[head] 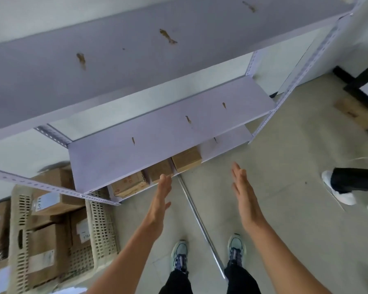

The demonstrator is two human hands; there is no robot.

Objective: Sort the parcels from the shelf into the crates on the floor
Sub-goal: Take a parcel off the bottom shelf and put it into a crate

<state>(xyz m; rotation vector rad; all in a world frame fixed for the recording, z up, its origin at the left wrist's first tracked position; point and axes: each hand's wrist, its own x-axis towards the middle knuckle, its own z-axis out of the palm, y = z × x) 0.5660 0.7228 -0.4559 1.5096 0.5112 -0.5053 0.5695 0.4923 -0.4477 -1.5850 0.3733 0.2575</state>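
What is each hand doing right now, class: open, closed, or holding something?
Left hand: open, fingers straight, holding nothing, fingertips near the parcels on the lowest shelf.
Right hand: open, fingers straight, holding nothing.

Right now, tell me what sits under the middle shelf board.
Three cardboard parcels stand in a row on the lowest board. The middle shelf board covers their rear parts and anything behind them.
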